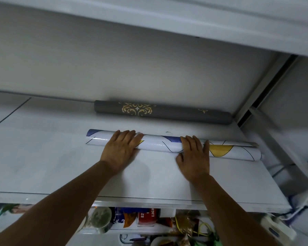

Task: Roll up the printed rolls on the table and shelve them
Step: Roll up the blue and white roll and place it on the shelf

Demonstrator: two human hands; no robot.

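A white printed roll (160, 145) with blue and yellow shapes and thin black lines lies lengthwise on the white shelf (43, 157). My left hand (122, 150) rests flat on its left part, fingers straight and pointing away from me. My right hand (194, 157) lies flat on the roll's middle, its thumb on the shelf in front of the roll. Behind it, against the back wall, lies a grey roll (162, 112) with a gold ornament print, untouched.
Another white shelf board (167, 11) hangs above. A metal upright (267, 89) stands at the right end of the shelf. Below the shelf's front edge are packets, a lidded cup (100, 217) and other clutter. Cables (300, 206) run at the lower right.
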